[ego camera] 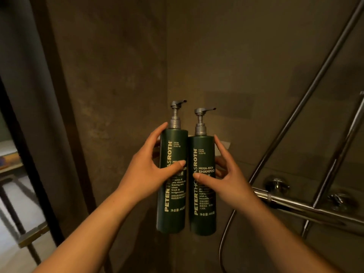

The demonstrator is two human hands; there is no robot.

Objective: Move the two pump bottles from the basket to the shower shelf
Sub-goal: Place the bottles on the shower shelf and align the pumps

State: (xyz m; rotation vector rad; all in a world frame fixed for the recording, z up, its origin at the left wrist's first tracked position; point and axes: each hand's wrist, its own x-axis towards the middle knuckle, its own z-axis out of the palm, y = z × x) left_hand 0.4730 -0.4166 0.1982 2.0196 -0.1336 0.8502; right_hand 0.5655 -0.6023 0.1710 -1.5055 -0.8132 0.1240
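Two tall dark green pump bottles with silver pumps are held upright side by side in the shower corner. My left hand grips the left bottle, labelled skin care. My right hand grips the right bottle, labelled shampoo. The bottles nearly touch each other. Behind them, a pale corner shelf shows as a small edge past my right fingers; most of it is hidden. The bottles' bases hang lower than that edge. No basket is in view.
Dark stone walls meet in a corner behind the bottles. A chrome shower mixer bar with two wall fittings, slanted rails and a hose fills the right. A dark door frame and a stool-like frame stand at the left.
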